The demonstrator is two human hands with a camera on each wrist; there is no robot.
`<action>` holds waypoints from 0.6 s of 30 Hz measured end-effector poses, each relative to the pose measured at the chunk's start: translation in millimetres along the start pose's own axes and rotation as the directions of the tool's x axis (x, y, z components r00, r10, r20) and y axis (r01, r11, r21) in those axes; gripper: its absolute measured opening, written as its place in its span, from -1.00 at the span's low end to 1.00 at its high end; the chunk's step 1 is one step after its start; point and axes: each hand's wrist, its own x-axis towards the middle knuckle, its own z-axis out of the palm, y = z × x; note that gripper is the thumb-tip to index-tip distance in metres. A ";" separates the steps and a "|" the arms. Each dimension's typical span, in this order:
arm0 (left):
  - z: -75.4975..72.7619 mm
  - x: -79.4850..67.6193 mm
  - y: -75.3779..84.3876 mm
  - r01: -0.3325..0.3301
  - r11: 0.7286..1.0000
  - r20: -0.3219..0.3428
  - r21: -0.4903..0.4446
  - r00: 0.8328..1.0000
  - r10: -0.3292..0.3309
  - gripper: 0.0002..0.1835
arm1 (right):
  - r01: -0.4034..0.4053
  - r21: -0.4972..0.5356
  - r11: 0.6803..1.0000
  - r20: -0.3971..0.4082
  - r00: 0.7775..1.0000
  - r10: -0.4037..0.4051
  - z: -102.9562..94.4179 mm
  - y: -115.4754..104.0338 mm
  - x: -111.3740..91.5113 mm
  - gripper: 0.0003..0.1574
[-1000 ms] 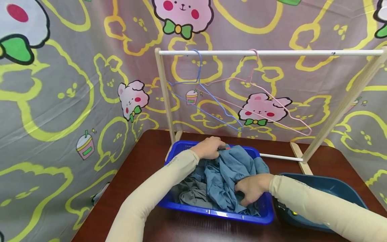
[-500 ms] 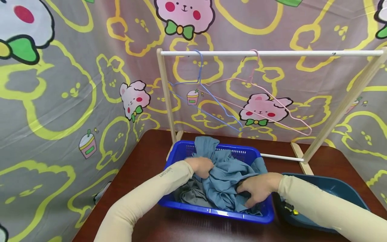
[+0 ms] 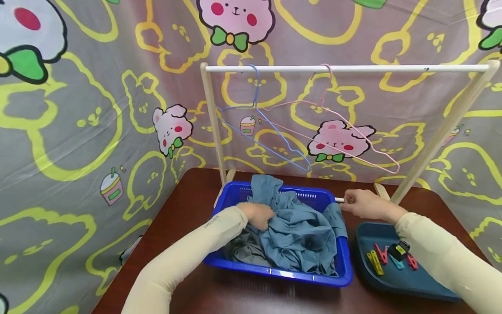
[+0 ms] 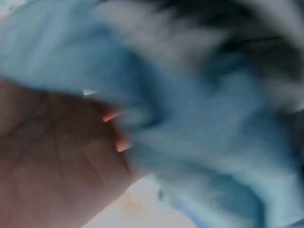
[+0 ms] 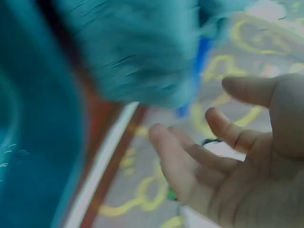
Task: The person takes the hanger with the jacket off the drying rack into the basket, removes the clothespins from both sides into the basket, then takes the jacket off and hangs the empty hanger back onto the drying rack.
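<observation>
A crumpled blue-grey garment (image 3: pixel 298 226) fills much of the blue plastic basket (image 3: pixel 276 272), and one end of it hangs over the basket's right rim. My left hand (image 3: pixel 256 214) grips the garment at its left part, fingers curled into the folds. In the blurred left wrist view, the cloth (image 4: pixel 199 128) covers most of that hand's fingers. My right hand (image 3: pixel 364 204) is held just past the right rim, beside the hanging end. The right wrist view shows its fingers (image 5: pixel 173 156) spread and loosely bent, holding nothing, with the cloth close by. Darker grey cloth (image 3: pixel 251 248) lies under the garment at the basket's left.
A dark teal tray (image 3: pixel 415 283) with several clothespins (image 3: pixel 374 261) and a small black item stands right of the basket, partly under my right forearm. Behind, a wooden rack with a white rail (image 3: pixel 376 69) carries a blue hanger (image 3: pixel 282 135) and a pink hanger (image 3: pixel 353 126).
My left hand has pulled cloth from the back toward the basket's left side. My right hand has left the garment's front right part and moved up and right, beyond the rim.
</observation>
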 end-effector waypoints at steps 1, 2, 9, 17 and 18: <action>-5.3 -5.0 -1.5 -0.006 1.000 -0.005 -0.021 1.000 0.006 -0.58 | -0.029 0.012 1.000 -0.012 1.000 0.029 3.5 4.8 1.8 -0.64; -11.4 -10.5 -3.2 -0.012 0.999 -0.009 -0.044 1.000 0.012 -0.54 | -0.057 0.039 0.998 -0.010 0.998 0.057 7.1 8.5 3.1 -0.60; -48.9 -25.2 -27.0 -0.011 0.974 -0.210 -0.224 0.977 -0.037 -0.75 | -0.072 0.172 0.983 -0.029 0.997 0.078 24.8 13.4 6.6 -0.65; -35.2 4.9 -55.1 0.330 0.918 -0.320 -0.220 0.864 -0.388 -0.21 | -0.063 0.132 0.989 -0.054 0.996 0.071 26.2 4.2 6.3 -0.53; -33.7 7.7 -56.1 0.353 0.915 -0.320 -0.196 0.859 -0.400 -0.19 | -0.049 0.099 0.994 -0.057 0.997 0.055 25.4 2.4 4.8 -0.50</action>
